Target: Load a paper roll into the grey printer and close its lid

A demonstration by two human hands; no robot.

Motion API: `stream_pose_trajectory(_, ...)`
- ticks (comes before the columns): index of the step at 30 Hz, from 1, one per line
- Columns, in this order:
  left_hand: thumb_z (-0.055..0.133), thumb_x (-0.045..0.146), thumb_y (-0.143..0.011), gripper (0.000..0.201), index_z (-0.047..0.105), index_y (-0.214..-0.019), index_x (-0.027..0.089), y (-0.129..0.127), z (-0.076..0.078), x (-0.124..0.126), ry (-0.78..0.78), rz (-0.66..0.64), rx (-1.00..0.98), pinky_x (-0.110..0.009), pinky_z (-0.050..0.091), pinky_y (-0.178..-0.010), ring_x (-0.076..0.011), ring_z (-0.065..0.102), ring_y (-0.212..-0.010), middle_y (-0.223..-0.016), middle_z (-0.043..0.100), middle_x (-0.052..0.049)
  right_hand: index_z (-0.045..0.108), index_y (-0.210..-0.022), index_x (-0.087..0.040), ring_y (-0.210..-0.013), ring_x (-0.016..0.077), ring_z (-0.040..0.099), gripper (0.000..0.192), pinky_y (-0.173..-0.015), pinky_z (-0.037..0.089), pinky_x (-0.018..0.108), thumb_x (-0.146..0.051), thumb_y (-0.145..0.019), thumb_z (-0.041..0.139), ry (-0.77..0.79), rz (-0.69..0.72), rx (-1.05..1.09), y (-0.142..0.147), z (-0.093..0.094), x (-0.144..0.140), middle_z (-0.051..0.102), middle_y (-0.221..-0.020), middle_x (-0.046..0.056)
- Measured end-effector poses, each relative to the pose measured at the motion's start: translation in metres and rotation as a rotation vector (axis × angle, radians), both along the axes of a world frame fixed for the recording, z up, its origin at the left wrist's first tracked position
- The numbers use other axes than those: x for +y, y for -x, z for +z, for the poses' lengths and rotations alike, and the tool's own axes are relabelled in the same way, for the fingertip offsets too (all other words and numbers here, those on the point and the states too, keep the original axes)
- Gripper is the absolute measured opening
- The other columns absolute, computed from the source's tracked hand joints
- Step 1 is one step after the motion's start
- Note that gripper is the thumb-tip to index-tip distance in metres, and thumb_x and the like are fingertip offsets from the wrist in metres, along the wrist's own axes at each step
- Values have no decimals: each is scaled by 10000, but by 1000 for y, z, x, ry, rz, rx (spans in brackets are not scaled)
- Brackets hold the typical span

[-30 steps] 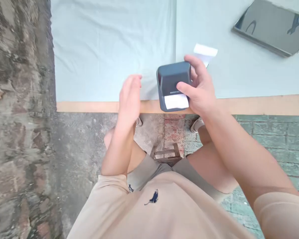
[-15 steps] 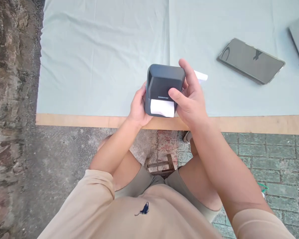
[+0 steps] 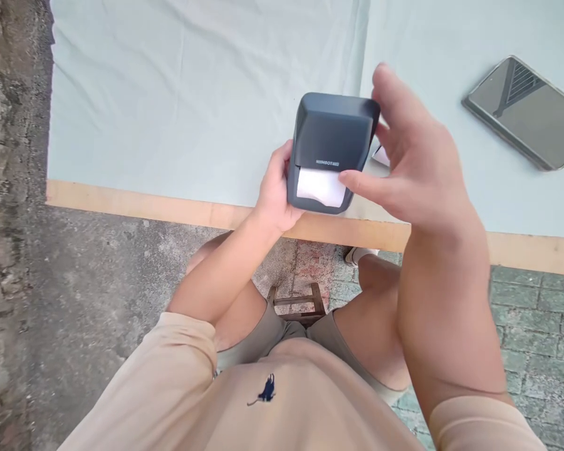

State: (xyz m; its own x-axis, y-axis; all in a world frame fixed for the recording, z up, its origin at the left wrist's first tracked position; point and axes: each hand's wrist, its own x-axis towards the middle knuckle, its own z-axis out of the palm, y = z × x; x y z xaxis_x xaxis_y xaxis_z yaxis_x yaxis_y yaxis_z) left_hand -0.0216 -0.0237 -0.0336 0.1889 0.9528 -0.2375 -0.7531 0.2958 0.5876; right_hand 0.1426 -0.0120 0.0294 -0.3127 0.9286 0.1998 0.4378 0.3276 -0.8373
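Observation:
A small dark grey label printer [image 3: 333, 138] with a white paper strip [image 3: 319, 186] coming out of its front slot is held above the table's front edge. My left hand [image 3: 275, 194] grips its left side from below. My right hand [image 3: 416, 163] is at its right side, fingers spread, thumb tip touching the paper strip's right end and the index finger curved over the top right corner. A bit of white paper [image 3: 380, 155] shows behind the printer, mostly hidden by my right hand.
A pale green cloth [image 3: 192, 94] covers the table, whose wooden edge [image 3: 136, 203] runs along the front. A phone [image 3: 526, 113] lies face up at the right. Below are my knees, a wooden stool [image 3: 296, 304] and a paved floor.
My left hand came in and took hold of the printer's left side. My right hand loosened, its fingers spreading. The printer rose slightly and the view shifted.

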Motion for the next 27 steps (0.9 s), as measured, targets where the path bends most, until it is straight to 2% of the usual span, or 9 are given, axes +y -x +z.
stream_pose_trajectory(3, 353, 445, -919, 374, 616, -879, 183, 2, 4, -1, 3, -25, -42, -328, 538, -934, -204, 590, -1188, -824, 683, 6, 530, -924, -256, -923, 198, 582, 238, -683, 523, 345, -346, -760, 677, -294, -263, 26, 6, 11, -2, 561, -1007, 26)
stream_pose_trajectory(4, 357, 486, -909, 403, 620, -926, 181, 2, 5, -2, -6, -57, -71, -334, 545, -917, -212, 602, -1168, -853, 687, 0, 479, -795, -229, -786, 160, 571, 178, -595, 484, 308, -314, -797, 636, -388, -372, 58, 10, 13, -2, 506, -860, 14)
stream_pose_trajectory(6, 345, 520, -905, 453, 625, -983, 173, 3, 6, -4, -41, -114, -96, -326, 556, -881, -209, 629, -1113, -885, 689, -11, 372, -701, -211, -661, 106, 544, 248, -541, 440, 272, -262, -850, 565, -457, -481, 99, 17, 15, -2, 397, -788, -3)
stream_pose_trajectory(10, 382, 373, -931, 337, 630, -974, 150, 2, 1, -6, -87, -114, -20, -256, 556, -812, -140, 674, -930, -908, 684, -5, 413, -763, -206, -848, 151, 639, 159, -687, 495, 294, -243, -855, 537, -350, -362, 26, 22, 18, -2, 470, -836, -5)
stream_pose_trajectory(14, 414, 391, -922, 310, 602, -969, 149, 0, 0, -7, -79, -122, -27, -285, 557, -840, -185, 646, -1055, -915, 670, -20, 568, -770, -220, -814, 190, 597, 61, -748, 470, 368, -162, -767, 585, -273, -266, -388, 20, 25, -2, 661, -824, -13)
stream_pose_trajectory(18, 459, 338, -906, 210, 558, -995, 175, 0, 7, -8, -118, -149, 27, -274, 562, -790, -211, 622, -1115, -984, 658, -27, 661, -915, -286, -772, 251, 573, 271, -665, 449, 409, -143, -689, 617, -63, -154, -711, 23, 28, 0, 696, -815, -7)
stream_pose_trajectory(22, 487, 296, -900, 172, 541, -1015, 182, -1, 11, -10, -117, -162, 95, -174, 497, -592, -184, 642, -1059, -971, 653, -26, 641, -981, -284, -876, 298, 613, 356, -738, 482, 465, -121, -667, 602, 28, -184, -757, 30, 29, 3, 700, -886, 17)
stream_pose_trajectory(25, 462, 320, -910, 185, 546, -967, 167, -1, 11, -9, -68, -144, 58, -187, 507, -631, -172, 649, -1026, -909, 654, -21, 629, -997, -294, -871, 278, 623, 354, -739, 490, 446, -178, -663, 635, 14, -212, -688, 27, 39, -3, 703, -950, 5)
stream_pose_trajectory(27, 460, 347, -909, 212, 556, -936, 160, -2, 11, -9, -28, -141, 32, -215, 532, -697, -163, 663, -966, -825, 649, -8, 615, -1036, -312, -755, 229, 617, 360, -634, 477, 392, -227, -686, 632, -50, -219, -591, 17, 44, -9, 702, -943, -3)
